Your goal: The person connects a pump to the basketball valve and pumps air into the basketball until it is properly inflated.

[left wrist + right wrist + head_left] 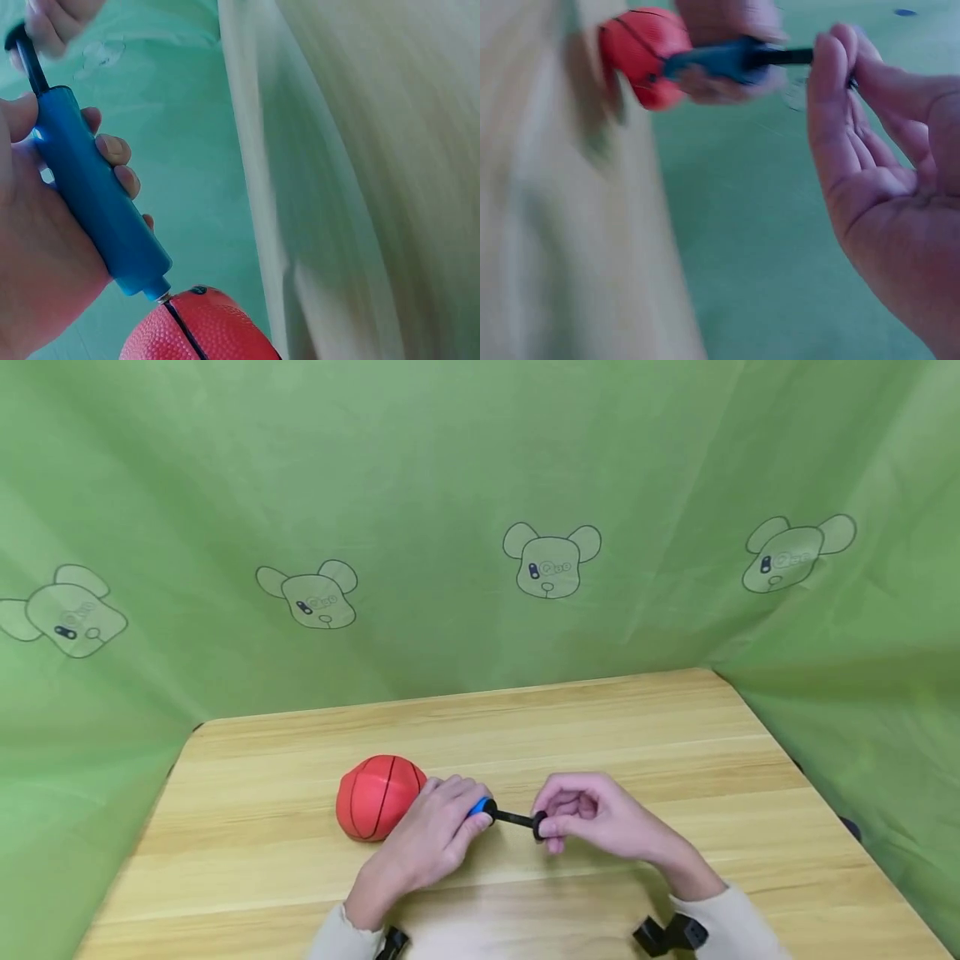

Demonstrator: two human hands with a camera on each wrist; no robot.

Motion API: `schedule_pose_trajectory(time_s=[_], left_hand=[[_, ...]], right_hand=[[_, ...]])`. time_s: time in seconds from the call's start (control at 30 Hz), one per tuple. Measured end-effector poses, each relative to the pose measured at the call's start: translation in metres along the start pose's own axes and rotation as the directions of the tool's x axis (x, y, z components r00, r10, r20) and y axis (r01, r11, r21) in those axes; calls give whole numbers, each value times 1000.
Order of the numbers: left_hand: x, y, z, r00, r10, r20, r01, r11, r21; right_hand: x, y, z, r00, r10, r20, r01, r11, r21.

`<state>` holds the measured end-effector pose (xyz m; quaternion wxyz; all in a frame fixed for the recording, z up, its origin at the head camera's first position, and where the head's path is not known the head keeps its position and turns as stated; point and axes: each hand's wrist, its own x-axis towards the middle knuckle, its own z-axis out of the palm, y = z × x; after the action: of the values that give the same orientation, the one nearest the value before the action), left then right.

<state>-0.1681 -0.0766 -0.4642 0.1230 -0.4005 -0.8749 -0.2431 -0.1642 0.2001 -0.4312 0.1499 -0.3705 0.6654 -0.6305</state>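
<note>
A small blue hand pump (101,202) lies along my left hand (431,837), whose fingers and thumb are curled round its barrel. In the left wrist view the metal tip at the pump's lower end meets a red ball (378,797) with black seam lines. The ball looks dented and partly flat. From the other end of the barrel the black plunger rod (513,817) sticks out. My right hand (600,818) pinches the black handle (538,825) at the rod's end between thumb and fingers. The left hand covers most of the pump in the head view.
All this is on or just above a light wood table (285,877). A green cloth (420,635) with bear-head outlines hangs behind and at the sides. Black devices (670,935) are strapped at both wrists, near the pale sleeves (731,927).
</note>
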Motion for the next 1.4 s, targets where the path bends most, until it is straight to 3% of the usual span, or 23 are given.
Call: schedule_pose_trajectory(time_s=[0.27, 0.5, 0.63, 0.8, 1.07, 1.23, 1.4], left_hand=[[-3, -10, -6, 999, -51, -3, 51, 999, 9], [-2, 0, -5, 998, -53, -33, 54, 998, 39], [0, 8, 1, 999, -24, -24, 26, 996, 91], [0, 11, 7, 1000, 13, -13, -11, 994, 106], [2, 5, 4, 1000, 6, 9, -6, 1000, 11], [-1, -5, -2, 999, -35, -8, 35, 999, 11], [-4, -6, -3, 999, -50, -4, 50, 998, 29]], right_hand=[[-13, -17, -20, 998, -24, 52, 24, 1000, 12], [1, 2, -6, 1000, -29, -9, 29, 1000, -3], [10, 19, 6, 998, -59, -33, 59, 998, -13], [14, 28, 17, 999, -32, -44, 31, 999, -29], [2, 0, 1, 1000, -5, 7, 5, 998, -55], [-11, -24, -17, 998, -19, 53, 23, 998, -64], [-14, -26, -23, 995, -47, 89, 52, 997, -51]])
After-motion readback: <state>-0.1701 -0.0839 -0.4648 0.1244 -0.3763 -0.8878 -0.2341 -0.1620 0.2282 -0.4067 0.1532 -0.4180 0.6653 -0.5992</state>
